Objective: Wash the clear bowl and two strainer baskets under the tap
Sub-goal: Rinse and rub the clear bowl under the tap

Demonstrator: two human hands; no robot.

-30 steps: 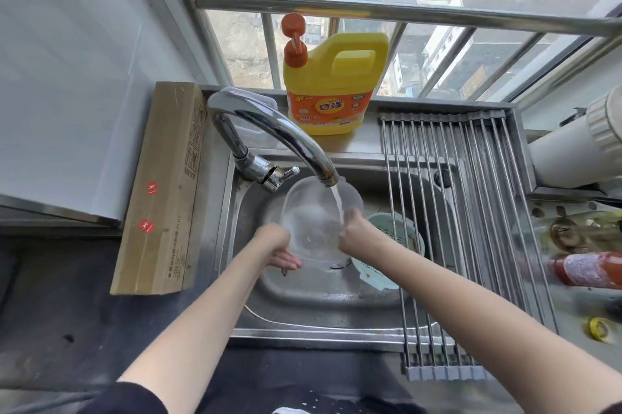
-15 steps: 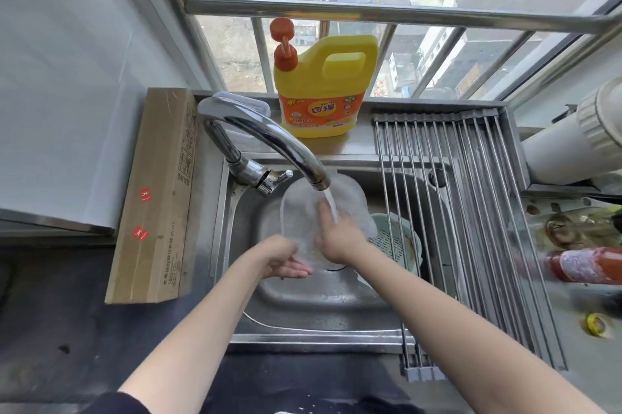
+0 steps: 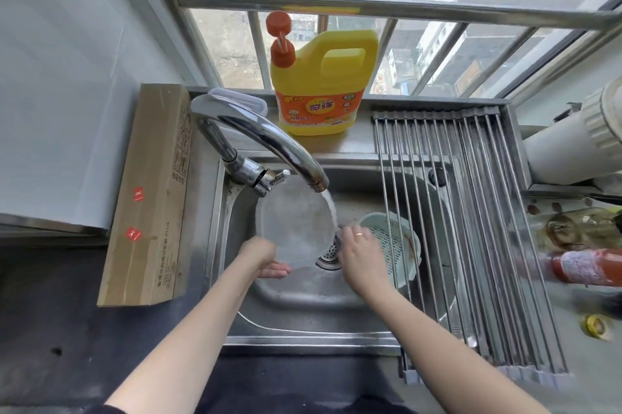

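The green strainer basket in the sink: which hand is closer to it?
Right. The right hand is right beside the green strainer basket, overlapping its left edge; the left hand grips the clear bowl further left.

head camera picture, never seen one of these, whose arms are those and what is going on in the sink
There is no machine here. The camera sits on a person's head and looks down, so the two bare arms are the wearer's own. They stand at a steel sink below a window. The left hand holds the lower edge of a clear bowl, tilted up beside the running tap; its grip looks like fingers under the rim. The right hand is at the bowl's right edge, and its hold cannot be told. A pale green strainer basket lies in the sink, partly under the metal drying rack. A yellow detergent jug stands on the ledge behind.
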